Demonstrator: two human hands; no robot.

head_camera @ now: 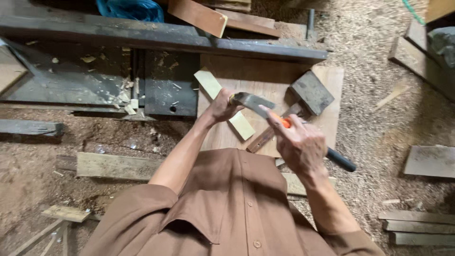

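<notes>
Hatchet [265, 111], with its grey metal head, an orange band at the neck and a dark handle running down to the right, sits held between both hands above a plywood sheet [332, 95] on the sawdust floor.

Far left, a dark metal machine frame [142, 35] spans the top of the view, with wood chips scattered on its flat bed. Below it, a weathered plank [113, 166] lies on the sawdust floor [379, 123], and a few thin slats sit near the lower left corner.

Toward the middle, the left hand [222, 106] is closed around the upper end of a pale wooden strip [239, 124], which slants down to the right over the plywood; the fingers wrap it fully, and the head of the hatchet lies just beside them, touching or nearly so. I cannot tell whether the blade rests on the strip.

Next, the right hand [299, 142] is clenched on the handle just below the orange band, fingers curled tight round it, with the dark grip end sticking out beyond the wrist. Under the handle a brown stick lies crosswise on the plywood.

Just right of the blade, a dark grey block [312, 92] lies flat on the plywood. Farther right, loose boards [429, 161] rest on the sawdust, with more stacked at the lower edge.
</notes>
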